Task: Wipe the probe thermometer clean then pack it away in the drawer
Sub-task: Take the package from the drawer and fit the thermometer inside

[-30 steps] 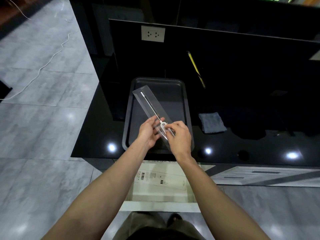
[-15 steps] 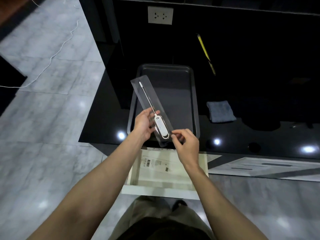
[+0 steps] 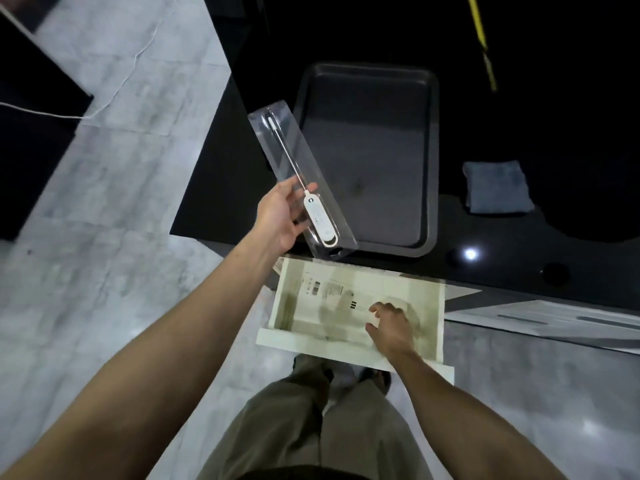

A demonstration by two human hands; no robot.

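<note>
The white probe thermometer (image 3: 318,220) lies inside a long clear plastic case (image 3: 294,168), its thin metal probe pointing up and to the left. My left hand (image 3: 282,216) grips the case from the left side and holds it above the counter edge, beside the dark tray (image 3: 429,161). Below the counter the cream drawer (image 3: 438,306) stands pulled out, with a white printed box (image 3: 332,292) flat inside it. My right hand (image 3: 391,323) reaches down into the drawer, fingers spread on the box; whether it grips anything I cannot tell.
A folded grey cloth (image 3: 495,187) lies on the black counter (image 3: 207,188) right of the tray. A yellow strap (image 3: 481,39) hangs at the back. A white cable (image 3: 114,95) trails over the grey tiled floor on the left. My legs and shoes stand just under the drawer.
My right hand has let go of the case and dropped into the open drawer. My left hand now holds the cased thermometer alone. The view has tilted down toward the drawer.
</note>
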